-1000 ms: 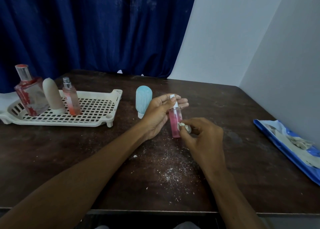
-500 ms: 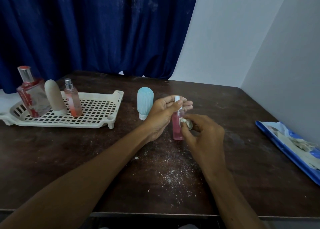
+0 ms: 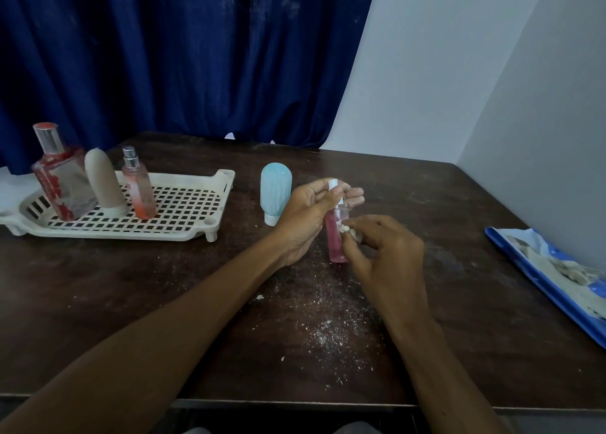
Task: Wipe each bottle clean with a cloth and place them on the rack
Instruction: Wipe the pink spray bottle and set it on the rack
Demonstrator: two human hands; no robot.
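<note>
Two hands, one job: left hand (image 3: 305, 217) grips pink bottle (image 3: 335, 248) near its cap (image 3: 333, 184) to steady it; right hand (image 3: 390, 253) pinches cloth wad (image 3: 350, 232) vs its side, prob. to wipe.

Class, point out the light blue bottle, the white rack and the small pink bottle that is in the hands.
light blue bottle (image 3: 276, 191), head view, middle of its body.
white rack (image 3: 187, 179), head view, back wall.
small pink bottle (image 3: 335, 248), head view, lower body.

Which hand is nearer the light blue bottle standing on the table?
Left. The left hand, gripping the pink bottle, sits just right of the light blue bottle. The right hand, pinching the cloth against the pink bottle, is farther right and nearer the camera.
</note>
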